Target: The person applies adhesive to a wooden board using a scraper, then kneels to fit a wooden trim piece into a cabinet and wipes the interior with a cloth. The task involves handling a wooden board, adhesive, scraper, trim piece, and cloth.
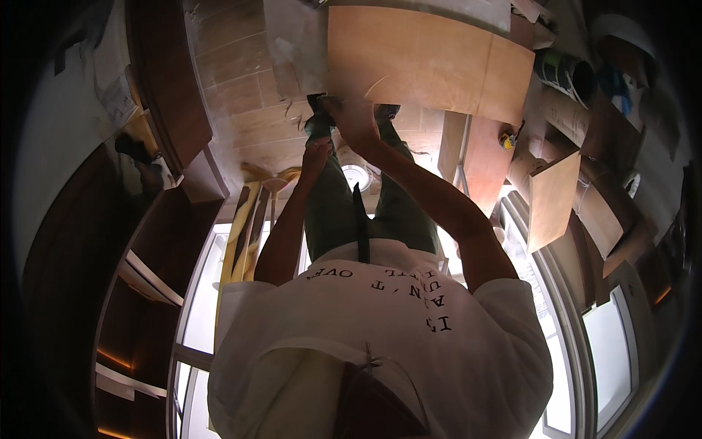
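Note:
My left hand [316, 151] is in front of my left shin, with its fingers curled. Just beyond it is a dark shape [317, 106] with a greenish lower part; I cannot tell whether this is a tool or my shoe. My right hand [357, 123] reaches across to the left, close to the near left corner of a large light-brown wooden board [431, 62]. Blur and haze hide most of its fingers, and one points toward the dark shape. What either hand holds cannot be made out. My other dark shoe [387, 111] shows under the board's near edge.
Wood-look floor tiles [234, 91] carry pale dust. Dark brown cabinets [164, 88] and shelving [146, 322] stand on the left. To the right are a bucket [567, 77], a yellow tape measure [507, 139] and a loose wooden panel [553, 201]. Long strips [245, 227] lean behind my left arm.

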The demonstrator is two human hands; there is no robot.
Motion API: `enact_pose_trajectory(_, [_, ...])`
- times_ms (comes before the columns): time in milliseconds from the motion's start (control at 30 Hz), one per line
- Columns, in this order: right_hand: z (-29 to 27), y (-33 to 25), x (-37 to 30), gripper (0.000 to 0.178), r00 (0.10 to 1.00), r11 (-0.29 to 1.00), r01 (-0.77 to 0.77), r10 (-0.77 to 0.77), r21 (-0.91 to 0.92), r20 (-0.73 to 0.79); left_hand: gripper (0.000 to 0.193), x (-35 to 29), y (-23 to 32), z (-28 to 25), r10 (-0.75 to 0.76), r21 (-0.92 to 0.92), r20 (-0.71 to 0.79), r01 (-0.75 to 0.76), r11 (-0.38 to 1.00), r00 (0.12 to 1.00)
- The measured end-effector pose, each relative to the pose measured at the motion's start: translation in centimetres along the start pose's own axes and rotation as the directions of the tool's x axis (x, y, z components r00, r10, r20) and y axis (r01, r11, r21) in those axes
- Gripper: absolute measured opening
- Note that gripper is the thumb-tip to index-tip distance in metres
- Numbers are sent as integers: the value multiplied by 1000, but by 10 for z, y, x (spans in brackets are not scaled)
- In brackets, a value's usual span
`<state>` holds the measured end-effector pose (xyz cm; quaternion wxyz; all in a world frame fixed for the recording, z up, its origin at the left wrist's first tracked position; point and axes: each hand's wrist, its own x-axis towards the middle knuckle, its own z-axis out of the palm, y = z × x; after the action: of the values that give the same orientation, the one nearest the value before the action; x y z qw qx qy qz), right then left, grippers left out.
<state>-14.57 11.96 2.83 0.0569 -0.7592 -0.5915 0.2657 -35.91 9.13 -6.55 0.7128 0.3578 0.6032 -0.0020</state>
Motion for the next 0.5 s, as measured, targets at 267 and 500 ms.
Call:
enact_pose_trajectory(267, [-38,61,13,35,894,925,365,-381,-109,-237,40,-15,-23,74,98,13,-61,-97,995,993])
enact_pose_trajectory(500, [-85,88,60,29,727,648,683,-646,-338,231,41,-22,-36,102,55,-55,-124,-62,997,991])
